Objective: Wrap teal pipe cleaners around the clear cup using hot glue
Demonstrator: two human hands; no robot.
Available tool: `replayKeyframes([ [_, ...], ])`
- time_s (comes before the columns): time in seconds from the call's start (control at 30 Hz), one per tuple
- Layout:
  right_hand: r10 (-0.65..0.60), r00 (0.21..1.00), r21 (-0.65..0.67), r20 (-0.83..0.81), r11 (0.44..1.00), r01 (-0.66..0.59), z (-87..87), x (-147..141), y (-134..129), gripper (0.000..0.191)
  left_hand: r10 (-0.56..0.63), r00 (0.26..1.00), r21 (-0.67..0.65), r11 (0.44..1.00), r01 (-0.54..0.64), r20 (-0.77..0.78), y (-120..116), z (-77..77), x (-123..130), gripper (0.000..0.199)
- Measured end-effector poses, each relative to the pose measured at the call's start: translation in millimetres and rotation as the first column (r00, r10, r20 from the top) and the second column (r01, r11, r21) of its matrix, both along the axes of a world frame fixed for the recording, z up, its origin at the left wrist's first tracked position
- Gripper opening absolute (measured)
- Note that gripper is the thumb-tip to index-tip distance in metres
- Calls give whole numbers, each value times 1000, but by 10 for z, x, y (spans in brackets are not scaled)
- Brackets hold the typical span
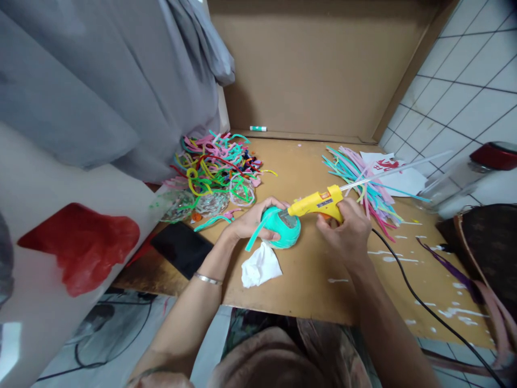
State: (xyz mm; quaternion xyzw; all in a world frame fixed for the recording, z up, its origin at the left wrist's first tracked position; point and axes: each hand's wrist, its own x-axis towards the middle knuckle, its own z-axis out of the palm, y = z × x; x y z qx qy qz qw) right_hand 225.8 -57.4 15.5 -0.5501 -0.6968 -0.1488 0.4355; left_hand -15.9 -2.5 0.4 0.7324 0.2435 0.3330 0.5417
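Head view: my left hand [255, 220] curves partly closed around a rounded turquoise ball [290, 237], thumb on its near side, holding it above the tabletop [307, 288]. Turquoise strips cover its visible sides in bands, leaving a bare greyish patch [288, 217] on top; one loose strip end [255, 235] hangs toward me. My right hand [348, 229] is wrapped around a yellow glue gun [317, 203], its nozzle at that patch; I cannot tell whether they touch. A crumpled white tissue [262, 267] lies just below.
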Motion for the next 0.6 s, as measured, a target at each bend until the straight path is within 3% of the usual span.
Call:
replayKeyframes([
  [0.6,53,999,15,9,998,-53,9,16,-12,6,-6,1000,-1,1000,6,14,12,-25,3,66],
])
